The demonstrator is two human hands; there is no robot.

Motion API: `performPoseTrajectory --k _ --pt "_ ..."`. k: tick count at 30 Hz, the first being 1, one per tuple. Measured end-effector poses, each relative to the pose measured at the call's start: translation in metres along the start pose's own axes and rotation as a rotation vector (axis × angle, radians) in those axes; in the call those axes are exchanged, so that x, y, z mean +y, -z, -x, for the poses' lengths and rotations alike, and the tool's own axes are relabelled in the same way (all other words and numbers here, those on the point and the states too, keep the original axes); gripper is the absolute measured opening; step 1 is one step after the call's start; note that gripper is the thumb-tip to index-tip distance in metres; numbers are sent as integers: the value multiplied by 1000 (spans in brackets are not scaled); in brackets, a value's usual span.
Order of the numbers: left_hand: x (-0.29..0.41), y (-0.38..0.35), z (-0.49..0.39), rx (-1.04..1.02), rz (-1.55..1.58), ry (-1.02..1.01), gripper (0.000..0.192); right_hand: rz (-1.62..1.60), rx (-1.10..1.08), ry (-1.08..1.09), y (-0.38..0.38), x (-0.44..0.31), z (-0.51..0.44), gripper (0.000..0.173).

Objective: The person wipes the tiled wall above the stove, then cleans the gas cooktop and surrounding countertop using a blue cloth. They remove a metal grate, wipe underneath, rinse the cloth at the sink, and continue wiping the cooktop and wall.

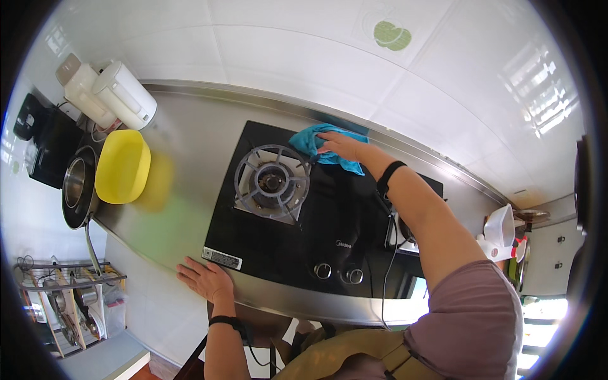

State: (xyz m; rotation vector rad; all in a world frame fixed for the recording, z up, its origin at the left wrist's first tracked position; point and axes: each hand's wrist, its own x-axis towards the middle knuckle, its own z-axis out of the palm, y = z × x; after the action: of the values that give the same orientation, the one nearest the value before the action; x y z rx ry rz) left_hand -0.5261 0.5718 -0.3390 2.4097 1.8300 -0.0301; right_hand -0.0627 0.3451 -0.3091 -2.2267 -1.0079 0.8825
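Observation:
My right hand (338,146) presses a blue cloth (351,165) onto the back edge of a black glass gas hob (342,204). Part of the cloth is bunched under my fingers, and it lies just right of the left burner's round pan support (272,183). With fingers spread, my left hand (207,280) rests on the front edge of the steel worktop (190,142), beside the hob's front left corner and a printed label (222,258). Two control knobs (338,273) sit at the hob's front. My right arm partly hides the right burner (403,232).
At the left stand a yellow plastic basin (124,166), a white electric kettle (126,95), a beige jug (85,90) and a frying pan (78,190). A utensil rack (71,294) is lower left. White containers (498,232) stand right. A black cable (388,275) crosses the hob.

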Motion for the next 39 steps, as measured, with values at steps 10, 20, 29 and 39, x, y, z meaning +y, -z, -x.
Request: performPoseTrajectory --k 10,20,29,39 --pt "2 0 -1 -38 -57 30 69 361 413 83 -137 -21 129 37" --pt "3 11 4 -70 -10 39 67 259 341 185 -161 -73 200 44" --pt "6 15 4 -55 -4 47 67 -68 818 -47 -222 -144 131 42" --pt "3 10 3 -59 2 55 69 -36 859 -67 -159 -156 117 39"
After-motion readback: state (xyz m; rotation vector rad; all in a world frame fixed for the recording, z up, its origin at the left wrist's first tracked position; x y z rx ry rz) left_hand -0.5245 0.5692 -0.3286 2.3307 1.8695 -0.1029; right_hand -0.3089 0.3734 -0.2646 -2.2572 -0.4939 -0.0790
